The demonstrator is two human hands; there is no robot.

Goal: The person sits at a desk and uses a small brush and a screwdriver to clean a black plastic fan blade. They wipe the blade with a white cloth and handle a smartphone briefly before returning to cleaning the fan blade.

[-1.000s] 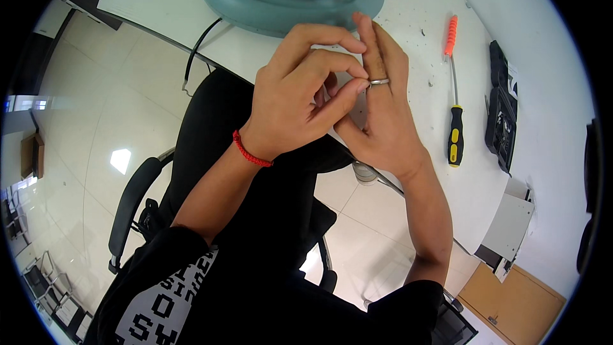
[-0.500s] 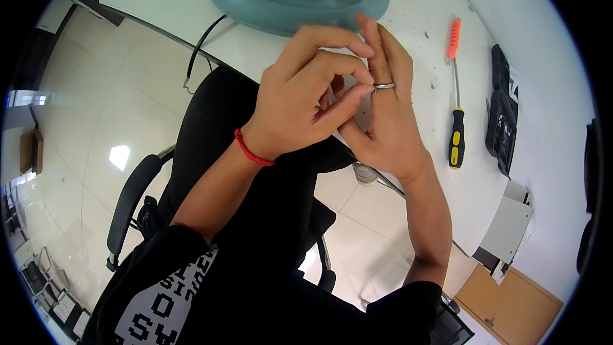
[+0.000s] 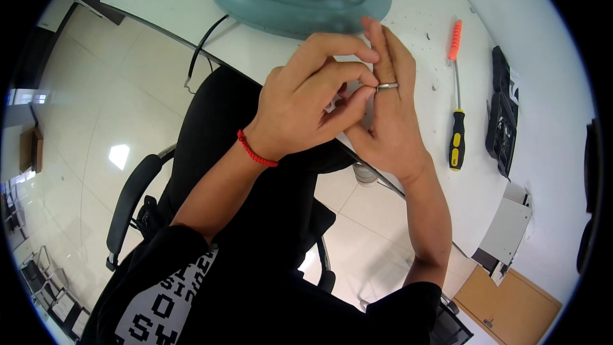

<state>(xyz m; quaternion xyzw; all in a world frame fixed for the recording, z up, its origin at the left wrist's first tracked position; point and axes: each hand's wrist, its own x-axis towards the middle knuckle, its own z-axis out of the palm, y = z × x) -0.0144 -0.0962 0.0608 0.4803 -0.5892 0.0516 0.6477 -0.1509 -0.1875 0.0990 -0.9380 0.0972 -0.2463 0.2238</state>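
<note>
My left hand [image 3: 306, 99], with a red braided bracelet [image 3: 257, 149] at its wrist, reaches across to my right hand. Its thumb and a fingertip pinch at the near edge of a silver ring [image 3: 387, 85]. The ring sits around a finger of my right hand [image 3: 394, 112]. That hand's fingers are stretched out and point away from me, its back facing up; it grips nothing. Both hands are raised over the table's front edge. Whether anything small lies inside my left hand's curled fingers is hidden.
A grey-green rounded base [image 3: 287, 9] stands on the white table [image 3: 421, 51], a black cable [image 3: 203, 41] beside it. To the right lie a screwdriver [image 3: 457, 137] with an orange coil at its tip and an open black tool case [image 3: 504, 112]. Small crumbs dot the tabletop.
Both hands have shifted very slightly to the right and nearer. My left hand's fingertips stay at the ring on my right hand.
</note>
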